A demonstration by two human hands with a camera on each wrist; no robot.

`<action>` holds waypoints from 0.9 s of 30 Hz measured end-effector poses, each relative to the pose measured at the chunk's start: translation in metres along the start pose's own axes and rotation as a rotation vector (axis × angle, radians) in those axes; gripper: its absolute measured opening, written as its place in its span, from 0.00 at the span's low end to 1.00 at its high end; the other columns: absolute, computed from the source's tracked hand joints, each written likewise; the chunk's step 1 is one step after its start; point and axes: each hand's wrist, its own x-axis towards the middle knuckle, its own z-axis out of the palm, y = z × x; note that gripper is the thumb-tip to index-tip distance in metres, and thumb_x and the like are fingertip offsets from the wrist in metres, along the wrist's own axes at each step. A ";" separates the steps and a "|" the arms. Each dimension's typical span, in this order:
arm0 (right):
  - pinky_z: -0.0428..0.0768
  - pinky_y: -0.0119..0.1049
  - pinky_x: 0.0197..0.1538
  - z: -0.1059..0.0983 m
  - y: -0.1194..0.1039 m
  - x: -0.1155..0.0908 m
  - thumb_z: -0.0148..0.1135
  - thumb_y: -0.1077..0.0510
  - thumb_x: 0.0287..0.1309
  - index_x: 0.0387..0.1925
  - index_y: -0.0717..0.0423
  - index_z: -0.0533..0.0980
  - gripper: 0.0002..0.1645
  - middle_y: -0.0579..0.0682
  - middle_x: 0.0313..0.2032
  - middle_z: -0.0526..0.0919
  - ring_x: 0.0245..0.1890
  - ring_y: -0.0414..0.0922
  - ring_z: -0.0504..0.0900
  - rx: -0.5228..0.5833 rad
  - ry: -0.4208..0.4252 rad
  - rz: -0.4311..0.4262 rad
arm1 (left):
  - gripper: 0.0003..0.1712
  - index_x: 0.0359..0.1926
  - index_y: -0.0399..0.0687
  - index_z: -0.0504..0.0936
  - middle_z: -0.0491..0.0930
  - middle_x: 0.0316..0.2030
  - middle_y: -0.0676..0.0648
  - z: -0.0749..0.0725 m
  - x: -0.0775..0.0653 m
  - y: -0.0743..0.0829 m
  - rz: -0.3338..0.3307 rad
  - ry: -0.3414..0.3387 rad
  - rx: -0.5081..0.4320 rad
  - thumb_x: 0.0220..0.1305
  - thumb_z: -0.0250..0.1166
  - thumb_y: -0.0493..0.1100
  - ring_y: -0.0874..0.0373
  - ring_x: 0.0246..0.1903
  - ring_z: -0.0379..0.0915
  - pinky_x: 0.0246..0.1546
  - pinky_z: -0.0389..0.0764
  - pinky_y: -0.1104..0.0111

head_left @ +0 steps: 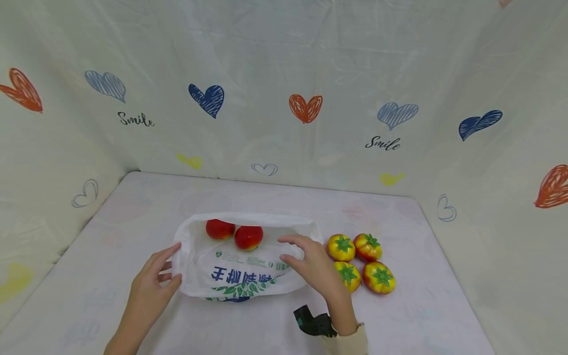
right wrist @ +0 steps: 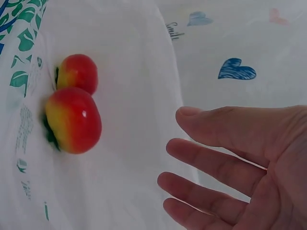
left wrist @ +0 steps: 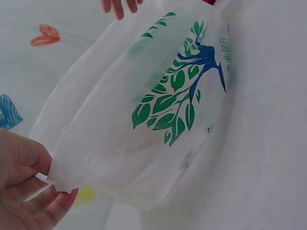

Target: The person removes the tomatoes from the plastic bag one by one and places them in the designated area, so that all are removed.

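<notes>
The plastic bag [head_left: 248, 259] on the table [head_left: 412, 320] looked light and limp to me, best taken by its rim [head_left: 248, 217], where the left grip [head_left: 152, 286] pinched one end. It opened upward, long axis running left-to-right; the right grip [head_left: 314, 262], fingers [right wrist: 216, 165] parted, hung empty near the other.

Your setting: draped booth, wider premises unidentifiable. Around you, three sides: pale curtain [head_left: 266, 59], printed hearts [head_left: 208, 101], "Smile" lettering [head_left: 135, 119]. Before you: one white table [head_left: 421, 296].
</notes>
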 end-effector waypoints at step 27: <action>0.71 0.45 0.62 0.052 0.005 0.069 0.63 0.60 0.54 0.52 0.52 0.77 0.21 0.48 0.57 0.77 0.60 0.48 0.71 -0.051 -0.240 -0.082 | 0.34 0.59 0.41 0.72 0.74 0.51 0.39 -0.002 0.001 0.002 0.034 0.028 -0.006 0.47 0.63 0.25 0.88 0.36 0.56 0.33 0.66 0.96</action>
